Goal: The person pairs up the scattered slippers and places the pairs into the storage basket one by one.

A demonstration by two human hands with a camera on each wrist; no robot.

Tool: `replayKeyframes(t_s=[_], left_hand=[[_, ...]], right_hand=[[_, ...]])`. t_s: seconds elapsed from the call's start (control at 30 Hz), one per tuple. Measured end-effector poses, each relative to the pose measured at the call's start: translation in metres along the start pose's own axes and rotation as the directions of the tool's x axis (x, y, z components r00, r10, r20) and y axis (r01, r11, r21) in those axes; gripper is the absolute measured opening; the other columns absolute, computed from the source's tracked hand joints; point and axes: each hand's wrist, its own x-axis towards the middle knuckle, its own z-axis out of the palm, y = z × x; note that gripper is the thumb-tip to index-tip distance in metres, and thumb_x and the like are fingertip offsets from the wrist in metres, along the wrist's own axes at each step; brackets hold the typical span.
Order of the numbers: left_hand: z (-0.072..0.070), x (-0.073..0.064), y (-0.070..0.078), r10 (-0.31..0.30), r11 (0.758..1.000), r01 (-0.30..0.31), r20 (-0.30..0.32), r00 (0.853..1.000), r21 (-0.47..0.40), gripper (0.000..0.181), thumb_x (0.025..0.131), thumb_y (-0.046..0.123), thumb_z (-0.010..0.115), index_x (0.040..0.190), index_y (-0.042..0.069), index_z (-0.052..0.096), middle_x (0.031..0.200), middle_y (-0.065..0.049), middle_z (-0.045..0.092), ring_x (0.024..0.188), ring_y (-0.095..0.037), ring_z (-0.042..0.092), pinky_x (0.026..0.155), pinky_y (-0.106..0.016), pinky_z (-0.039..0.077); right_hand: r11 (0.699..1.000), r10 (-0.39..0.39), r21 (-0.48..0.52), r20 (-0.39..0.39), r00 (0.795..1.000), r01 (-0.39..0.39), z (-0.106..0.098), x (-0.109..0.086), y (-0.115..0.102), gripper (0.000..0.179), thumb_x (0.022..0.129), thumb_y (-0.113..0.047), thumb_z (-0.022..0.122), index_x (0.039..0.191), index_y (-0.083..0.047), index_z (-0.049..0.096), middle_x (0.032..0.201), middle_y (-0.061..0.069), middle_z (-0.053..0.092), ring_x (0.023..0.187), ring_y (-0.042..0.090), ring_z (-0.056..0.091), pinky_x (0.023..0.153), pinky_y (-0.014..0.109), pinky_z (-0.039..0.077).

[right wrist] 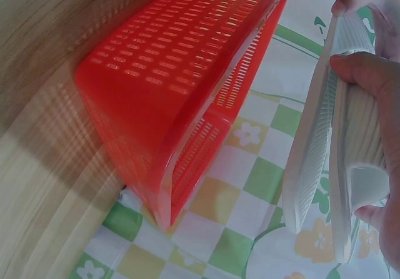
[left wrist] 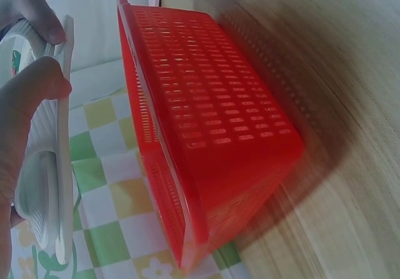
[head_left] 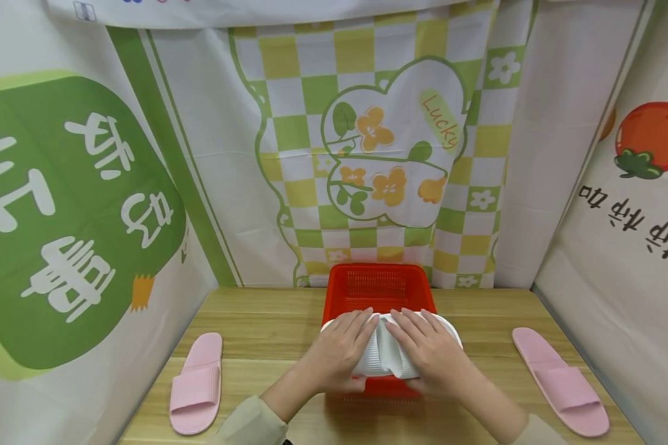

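Observation:
A pair of white slippers with ribbed straps is held up over the red basket. My left hand grips the left part of the pair, fingers over the top and thumb at the near side. On the right part my right hand has a similar grip. Both wrist views show the thumbs pressed to the soles; in the right wrist view two soles stand slightly apart. The basket's perforated side shows below the slippers. The slippers and hands hide part of its inside in the head view.
One pink slipper lies on the wooden table at the left, and another pink slipper at the right. A checked, printed cloth hangs behind the table, with printed cloths along both sides.

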Motion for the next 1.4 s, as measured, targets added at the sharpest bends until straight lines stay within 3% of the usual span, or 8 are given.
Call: replayKeyframes(t_s=[0.5, 0.8, 0.97, 1.2, 1.4], left_hand=[[0.001, 0.002, -0.003, 0.016, 1.000, -0.017, -0.036, 0.999, -0.019, 0.098, 0.068, 0.051, 0.073, 0.144, 0.001, 0.038, 0.143, -0.015, 0.045, 0.128, -0.028, 0.045, 0.110, -0.040, 0.032], [0.000, 0.000, -0.006, 0.036, 0.999, -0.037, -0.042, 0.998, -0.020, 0.099, 0.066, 0.052, 0.074, 0.144, 0.002, 0.039, 0.142, -0.014, 0.047, 0.128, -0.027, 0.045, 0.109, -0.039, 0.034], [0.000, -0.002, -0.008, 0.054, 0.998, -0.055, -0.057, 0.997, -0.020, 0.097, 0.065, 0.050, 0.073, 0.142, 0.001, 0.041, 0.140, -0.014, 0.048, 0.127, -0.027, 0.046, 0.108, -0.038, 0.035], [0.000, -0.004, -0.010, 0.086, 0.996, -0.088, -0.063, 0.994, -0.031, 0.098, 0.067, 0.052, 0.072, 0.143, 0.000, 0.039, 0.141, -0.014, 0.047, 0.128, -0.026, 0.045, 0.108, -0.038, 0.036], [-0.001, -0.005, -0.013, 0.104, 0.994, -0.107, -0.064, 0.992, -0.035, 0.098, 0.067, 0.052, 0.072, 0.143, 0.000, 0.038, 0.141, -0.014, 0.047, 0.128, -0.026, 0.045, 0.108, -0.038, 0.035]], right_hand=[[0.999, 0.000, 0.039, 0.011, 1.000, -0.001, -0.002, -0.004, 0.004, 0.100, 0.054, -0.038, 0.088, 0.138, -0.001, 0.047, 0.142, 0.018, 0.047, 0.123, 0.038, 0.049, 0.097, 0.056, 0.043], [0.994, -0.050, 0.099, 0.101, 0.994, 0.040, -0.012, -0.007, 0.009, 0.092, 0.071, -0.046, 0.079, 0.144, -0.005, 0.041, 0.147, 0.017, 0.042, 0.131, 0.035, 0.041, 0.103, 0.054, 0.038], [0.988, -0.094, 0.131, 0.082, 0.992, 0.083, -0.014, -0.009, 0.013, 0.084, 0.082, -0.055, 0.066, 0.144, -0.005, 0.042, 0.146, 0.018, 0.042, 0.131, 0.035, 0.042, 0.103, 0.053, 0.037], [0.977, -0.143, 0.166, 0.047, 0.989, 0.134, -0.015, -0.010, 0.015, 0.082, 0.081, -0.056, 0.066, 0.144, -0.007, 0.044, 0.145, 0.020, 0.042, 0.128, 0.036, 0.044, 0.101, 0.055, 0.038], [0.976, -0.163, 0.156, 0.042, 0.986, 0.155, -0.016, -0.009, 0.015, 0.073, 0.089, -0.058, 0.054, 0.143, -0.009, 0.046, 0.144, 0.021, 0.043, 0.127, 0.036, 0.046, 0.101, 0.055, 0.039]])
